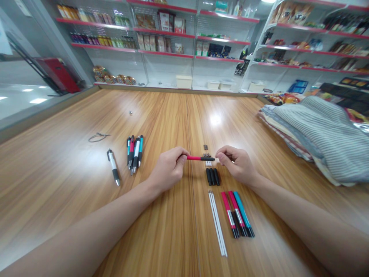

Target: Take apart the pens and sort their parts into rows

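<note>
My left hand [170, 167] pinches the end of a red pen [196, 158], which lies level and points right with its black grip. At its tip is my right hand [236, 163], thumb and finger pressed together; a small pale piece shows there, too small to name. Beneath and between the hands are small metal pen parts [205, 147], white pieces [208, 163] and several black rubber grips [212, 177]. Nearer to me lie white ink refills [217, 223] and red pen barrels [229, 213], with a teal barrel [243, 213] beside them.
Several whole pens [135, 154] lie bunched on the left, with a white pen [113, 167] apart from them. Farther off are a coiled cord [98, 137] and a small metal bit [130, 112]. Folded striped cloth [317, 134] covers the table's right side. Stocked shelves [164, 32] stand behind.
</note>
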`<state>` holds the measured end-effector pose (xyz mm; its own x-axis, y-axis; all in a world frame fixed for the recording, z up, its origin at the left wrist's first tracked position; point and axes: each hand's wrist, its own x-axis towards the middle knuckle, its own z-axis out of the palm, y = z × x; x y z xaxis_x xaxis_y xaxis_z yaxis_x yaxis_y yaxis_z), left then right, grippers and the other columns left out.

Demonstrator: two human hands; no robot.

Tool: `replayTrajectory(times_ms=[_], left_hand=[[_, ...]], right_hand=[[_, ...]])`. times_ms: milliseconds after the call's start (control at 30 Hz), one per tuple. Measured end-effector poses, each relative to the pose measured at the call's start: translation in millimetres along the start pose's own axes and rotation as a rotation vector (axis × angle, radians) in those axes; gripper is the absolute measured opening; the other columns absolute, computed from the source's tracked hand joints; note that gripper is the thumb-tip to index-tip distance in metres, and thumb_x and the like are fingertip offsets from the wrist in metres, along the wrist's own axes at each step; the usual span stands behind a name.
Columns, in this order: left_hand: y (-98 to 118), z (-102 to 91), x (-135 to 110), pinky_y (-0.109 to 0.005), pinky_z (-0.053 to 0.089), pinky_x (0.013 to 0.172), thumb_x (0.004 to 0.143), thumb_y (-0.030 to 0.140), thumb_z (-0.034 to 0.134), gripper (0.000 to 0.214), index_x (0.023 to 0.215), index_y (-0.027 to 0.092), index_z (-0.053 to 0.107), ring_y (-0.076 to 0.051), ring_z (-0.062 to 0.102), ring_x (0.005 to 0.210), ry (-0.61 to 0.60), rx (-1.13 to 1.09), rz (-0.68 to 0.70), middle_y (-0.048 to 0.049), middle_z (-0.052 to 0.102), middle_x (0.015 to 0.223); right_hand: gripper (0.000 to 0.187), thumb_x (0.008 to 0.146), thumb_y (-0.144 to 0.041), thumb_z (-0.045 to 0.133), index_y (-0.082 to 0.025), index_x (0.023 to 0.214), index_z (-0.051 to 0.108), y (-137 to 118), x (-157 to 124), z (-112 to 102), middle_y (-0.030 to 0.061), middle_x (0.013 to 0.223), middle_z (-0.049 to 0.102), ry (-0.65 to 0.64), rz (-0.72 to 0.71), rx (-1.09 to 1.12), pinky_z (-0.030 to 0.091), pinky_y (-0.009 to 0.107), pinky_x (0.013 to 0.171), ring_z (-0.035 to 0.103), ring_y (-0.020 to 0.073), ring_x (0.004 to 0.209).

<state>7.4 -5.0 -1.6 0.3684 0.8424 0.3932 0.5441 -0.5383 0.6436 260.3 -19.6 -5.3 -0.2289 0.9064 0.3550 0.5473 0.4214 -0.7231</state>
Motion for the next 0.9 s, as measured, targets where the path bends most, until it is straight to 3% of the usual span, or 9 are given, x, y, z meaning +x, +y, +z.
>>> replayTrajectory(times_ms=[133, 233, 400, 900], left_hand=[[2, -2.6, 2, -0.025, 0.032, 0.053, 0.091, 0.024, 0.047, 0.02, 0.088, 0.016, 0.065, -0.013, 0.049, 0.058, 0.047, -0.03, -0.1, 0.0002, 0.057, 0.065], [0, -2.6, 2, -0.025, 0.031, 0.052, 0.092, 0.027, 0.047, 0.021, 0.089, 0.016, 0.065, -0.012, 0.047, 0.056, 0.071, -0.067, -0.173, 0.0012, 0.054, 0.064], [-4, -1.3, 2, -0.025, 0.029, 0.051, 0.092, 0.03, 0.047, 0.02, 0.087, 0.017, 0.063, -0.012, 0.043, 0.054, 0.089, -0.119, -0.213, 0.0024, 0.048, 0.061], [-5, -1.9, 4, -0.025, 0.028, 0.05, 0.091, 0.029, 0.048, 0.02, 0.085, 0.017, 0.062, -0.011, 0.042, 0.055, 0.094, -0.191, -0.225, 0.002, 0.049, 0.062]], right_hand=[[0.024, 0.093, -0.039, 0.053, -0.018, 0.095, 0.066, 4, 3, 3, 0.0041, 0.077, 0.066, 0.085, 0.018, -0.019, 0.044, 0.027, 0.058, 0.058, 0.0149, 0.066], [0.02, 0.09, -0.034, 0.058, -0.019, 0.094, 0.071, 9, 7, 2, 0.0048, 0.081, 0.067, 0.133, 0.021, -0.168, 0.045, 0.029, 0.063, 0.059, 0.016, 0.07], [0.017, 0.087, -0.028, 0.061, -0.022, 0.093, 0.076, 16, 10, 1, 0.0043, 0.078, 0.063, 0.096, 0.038, -0.371, 0.044, 0.03, 0.066, 0.058, 0.0159, 0.07], [0.021, 0.085, -0.018, 0.057, -0.02, 0.102, 0.069, 15, 10, 2, 0.0063, 0.092, 0.065, 0.042, -0.019, -0.332, 0.049, 0.03, 0.071, 0.061, 0.0177, 0.08]])
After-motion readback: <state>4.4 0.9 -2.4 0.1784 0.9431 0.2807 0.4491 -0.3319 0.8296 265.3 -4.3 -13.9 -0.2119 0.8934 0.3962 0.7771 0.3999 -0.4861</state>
